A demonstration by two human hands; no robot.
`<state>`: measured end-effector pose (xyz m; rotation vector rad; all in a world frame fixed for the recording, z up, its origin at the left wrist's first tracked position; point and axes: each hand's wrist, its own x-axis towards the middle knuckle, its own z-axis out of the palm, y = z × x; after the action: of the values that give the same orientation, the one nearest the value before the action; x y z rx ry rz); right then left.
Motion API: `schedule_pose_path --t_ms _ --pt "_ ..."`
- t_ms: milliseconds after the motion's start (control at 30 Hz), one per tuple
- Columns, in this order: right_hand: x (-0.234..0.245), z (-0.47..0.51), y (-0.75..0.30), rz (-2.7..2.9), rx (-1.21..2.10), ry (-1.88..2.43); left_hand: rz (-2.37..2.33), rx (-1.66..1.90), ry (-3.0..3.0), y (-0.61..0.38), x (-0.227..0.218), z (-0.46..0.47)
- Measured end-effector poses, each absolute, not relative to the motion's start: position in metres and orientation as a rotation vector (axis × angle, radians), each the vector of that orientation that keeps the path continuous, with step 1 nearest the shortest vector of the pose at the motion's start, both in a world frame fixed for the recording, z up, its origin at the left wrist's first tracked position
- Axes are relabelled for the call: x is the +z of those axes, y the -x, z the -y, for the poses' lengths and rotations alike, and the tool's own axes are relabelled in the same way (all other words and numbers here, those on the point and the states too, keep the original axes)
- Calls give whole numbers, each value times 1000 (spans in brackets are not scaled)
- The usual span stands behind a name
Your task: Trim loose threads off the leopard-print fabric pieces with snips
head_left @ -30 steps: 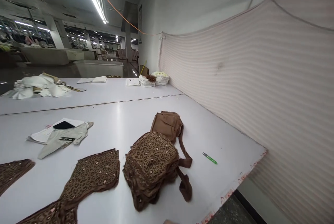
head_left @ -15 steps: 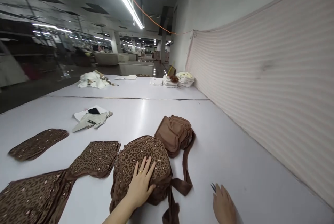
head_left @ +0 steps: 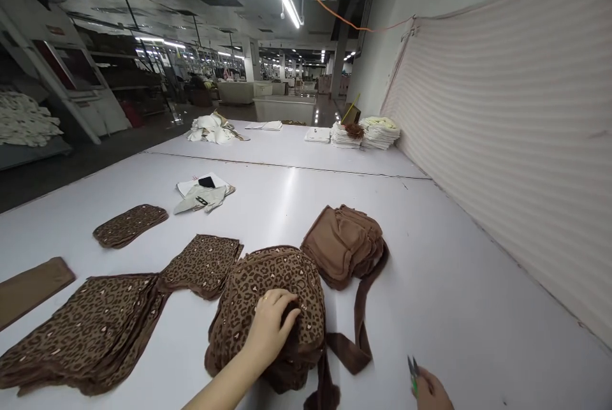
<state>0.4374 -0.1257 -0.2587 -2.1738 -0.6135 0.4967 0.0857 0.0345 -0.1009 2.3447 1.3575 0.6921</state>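
Observation:
A stack of brown leopard-print fabric pieces (head_left: 268, 273) lies in front of me. On top of it is my left hand (head_left: 272, 324), its fingers curled into the top piece, which creases beside them. My right hand (head_left: 433, 391), low at the right edge of the work area, is closed round thread snips (head_left: 412, 368) with dark blades and a bit of green handle, blades pointing up and away. Just beyond the leopard stack sits a pile of plain brown fabric pieces (head_left: 342, 241). A brown fabric strip (head_left: 361, 314) trails from it down the table.
To the left are more leopard-print stacks (head_left: 90, 327) and a plain brown piece (head_left: 33, 289). Farther off lie white scraps with a dark phone-like object (head_left: 206, 182). White folded stacks (head_left: 380, 132) stand at the back, beside a striped cloth (head_left: 507, 97) along the wall.
My left hand has gone from lying flat with fingers spread to curled fingers on the leopard stack. My right hand has turned, showing more of the snips. The view has swung left.

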Motion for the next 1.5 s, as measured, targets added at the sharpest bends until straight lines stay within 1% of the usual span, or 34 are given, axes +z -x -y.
schedule_pose_path --t_ms 100,200,300,433,533,667,733,833,1067,1233,1400,1500 --pt "-237 113 -400 197 844 1763 -1451 659 -2361 -111 -103 -39" --pt "-204 96 -354 -22 1104 1471 -1486 531 -2467 -123 -113 -42" --pt "-170 81 -317 54 1266 1333 -1408 492 -2535 -124 -121 -45" --pt "-139 66 -281 431 1378 1347 -1328 550 -2471 -119 -120 -47" --pt "-125 51 -262 679 1304 1394 -1275 611 -2488 -116 -117 -47" --pt "-115 27 -250 1035 874 1585 -1195 665 -2556 -112 -114 -44" --pt "-114 16 -249 1234 711 1660 -1178 670 -2580 -110 -112 -42" --pt "-116 8 -253 1434 641 1711 -1159 673 -2586 -107 -107 -38" --pt "-117 9 -263 1582 582 1699 -1157 808 -2440 -106 -102 -30" --pt "-112 10 -262 1592 544 1666 -1241 806 -2299 -111 -103 -29" --pt "-117 23 -256 1236 732 1659 -1277 846 -2300 -109 -107 -27" --pt "-127 38 -250 980 1038 1562 -1261 854 -2321 -108 -111 -26"
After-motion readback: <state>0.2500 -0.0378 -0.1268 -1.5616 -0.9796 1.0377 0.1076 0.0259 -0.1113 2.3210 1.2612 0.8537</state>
